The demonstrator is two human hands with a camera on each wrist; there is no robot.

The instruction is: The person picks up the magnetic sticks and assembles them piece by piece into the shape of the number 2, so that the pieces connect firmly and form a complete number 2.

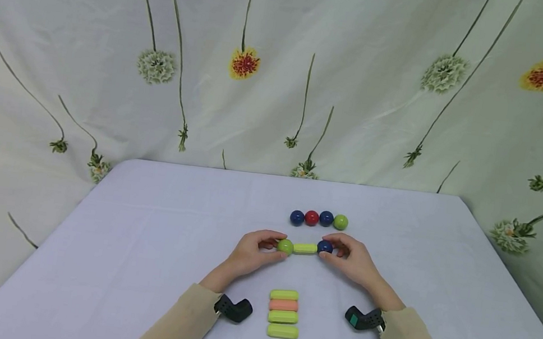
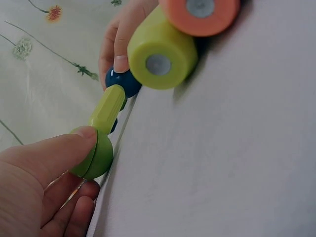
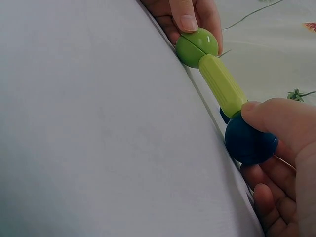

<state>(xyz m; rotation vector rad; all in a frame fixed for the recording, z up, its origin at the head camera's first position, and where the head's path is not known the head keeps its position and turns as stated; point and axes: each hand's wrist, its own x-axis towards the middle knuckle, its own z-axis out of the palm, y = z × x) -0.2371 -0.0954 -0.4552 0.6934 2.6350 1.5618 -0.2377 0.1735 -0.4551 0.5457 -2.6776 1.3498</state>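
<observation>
Between my hands a yellow-green magnetic rod joins a green ball on its left end to a dark blue ball on its right end. With thumb and fingers my left hand pinches the green ball. On the other side my right hand pinches the blue ball, its thumb near the joint with the rod in the right wrist view. Both balls touch the rod's ends. In the left wrist view, nearby rods show round metal discs in their ends.
Behind the hands a row of balls lies on the white-covered table: two blue, one red ball and one green. Nearer the front, several rods are stacked in a column, an orange rod among yellow-green ones. A flowered cloth hangs behind.
</observation>
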